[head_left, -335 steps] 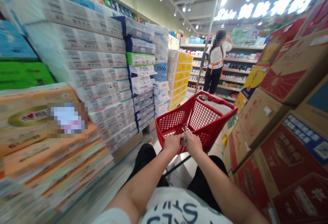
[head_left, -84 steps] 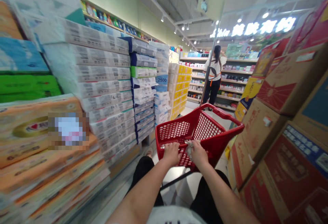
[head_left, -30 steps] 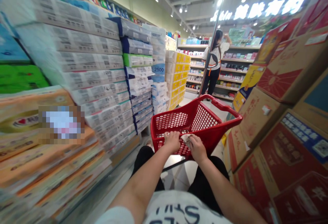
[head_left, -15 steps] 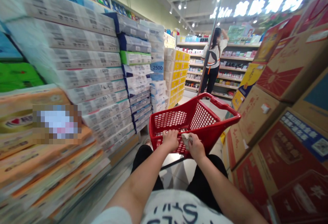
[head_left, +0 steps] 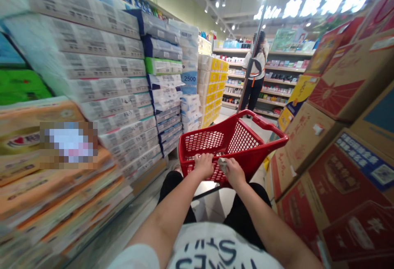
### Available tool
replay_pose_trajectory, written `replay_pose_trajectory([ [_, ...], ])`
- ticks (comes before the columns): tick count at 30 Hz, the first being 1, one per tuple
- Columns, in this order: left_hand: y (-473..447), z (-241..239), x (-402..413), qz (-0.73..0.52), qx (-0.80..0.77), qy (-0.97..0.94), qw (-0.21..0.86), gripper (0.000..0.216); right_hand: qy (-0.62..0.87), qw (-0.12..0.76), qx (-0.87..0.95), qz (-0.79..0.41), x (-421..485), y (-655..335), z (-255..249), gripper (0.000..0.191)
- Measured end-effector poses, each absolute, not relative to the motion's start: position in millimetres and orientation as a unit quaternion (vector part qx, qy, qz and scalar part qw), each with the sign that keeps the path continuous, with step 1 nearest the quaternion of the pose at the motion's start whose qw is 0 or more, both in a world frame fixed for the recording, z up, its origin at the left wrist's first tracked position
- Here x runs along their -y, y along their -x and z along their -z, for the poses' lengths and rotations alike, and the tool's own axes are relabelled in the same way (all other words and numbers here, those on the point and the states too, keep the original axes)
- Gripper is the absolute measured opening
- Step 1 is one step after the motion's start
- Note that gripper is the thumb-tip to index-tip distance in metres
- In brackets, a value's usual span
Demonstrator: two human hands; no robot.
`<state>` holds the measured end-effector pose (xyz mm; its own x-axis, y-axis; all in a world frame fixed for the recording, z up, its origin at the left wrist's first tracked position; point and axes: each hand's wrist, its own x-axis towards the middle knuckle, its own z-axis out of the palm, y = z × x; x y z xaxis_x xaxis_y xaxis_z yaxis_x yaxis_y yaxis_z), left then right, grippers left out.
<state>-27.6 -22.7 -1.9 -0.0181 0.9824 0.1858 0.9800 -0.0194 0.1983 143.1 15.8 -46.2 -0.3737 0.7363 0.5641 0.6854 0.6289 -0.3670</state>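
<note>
A red plastic shopping cart [head_left: 205, 139] with mesh-like holes in its walls stands just ahead of my legs. My left hand [head_left: 203, 166] is closed over the cart's near rim, with the fingers curled toward the inside. Beside it, my right hand [head_left: 234, 171] pinches a small crumpled off-white wad [head_left: 222, 164], perhaps tissue or cloth, against the same rim. Parts of the wad are hidden by the fingers. The visible part of the basket shows only its red perforated walls and floor.
Tall stacks of wrapped paper packs [head_left: 101, 67] line the left, with orange packs [head_left: 55, 178] nearer. Cardboard cartons [head_left: 341, 80] are piled along the right. Ahead, a person [head_left: 255, 72] stands by a metal pole [head_left: 246, 80] and stocked shelves [head_left: 278, 80].
The person ahead has lowered a raised arm and shifted posture. My view has tilted very slightly. Both my hands keep their places on the cart, and the wad shows a little less.
</note>
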Motion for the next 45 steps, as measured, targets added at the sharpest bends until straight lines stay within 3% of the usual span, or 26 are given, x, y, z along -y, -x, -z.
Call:
replay_pose_trajectory([
  [2, 28, 2, 24, -0.139, -0.701, -0.700, 0.005, 0.032, 0.437, 0.340, 0.832, -0.039, -15, -143, 48, 0.031],
  [6, 29, 0, 25, -0.128, -0.704, -0.699, 0.016, 0.033, 0.399, 0.421, 0.814, -0.024, -16, -141, 43, 0.032],
  [11, 30, -1, 25, -0.127, -0.704, -0.698, 0.012, 0.034, 0.400, 0.343, 0.849, -0.027, -17, -139, 34, 0.029],
  [16, 30, -1, 25, -0.129, -0.702, -0.701, 0.010, 0.033, 0.379, 0.423, 0.823, -0.005, -18, -130, 21, 0.035],
  [21, 29, -3, 27, -0.126, -0.710, -0.693, 0.015, 0.034, 0.367, 0.362, 0.857, -0.014, -22, -126, 15, 0.040],
  [26, 29, -3, 28, -0.131, -0.711, -0.691, 0.018, 0.033, 0.392, 0.400, 0.828, -0.013, -26, -130, 15, 0.035],
  [32, 29, -1, 28, -0.136, -0.711, -0.690, 0.016, 0.034, 0.390, 0.374, 0.839, -0.055, -29, -135, 12, 0.032],
  [45, 29, -1, 30, -0.127, -0.705, -0.698, 0.026, 0.036, 0.392, 0.380, 0.838, 0.019, -32, -147, 8, 0.033],
])
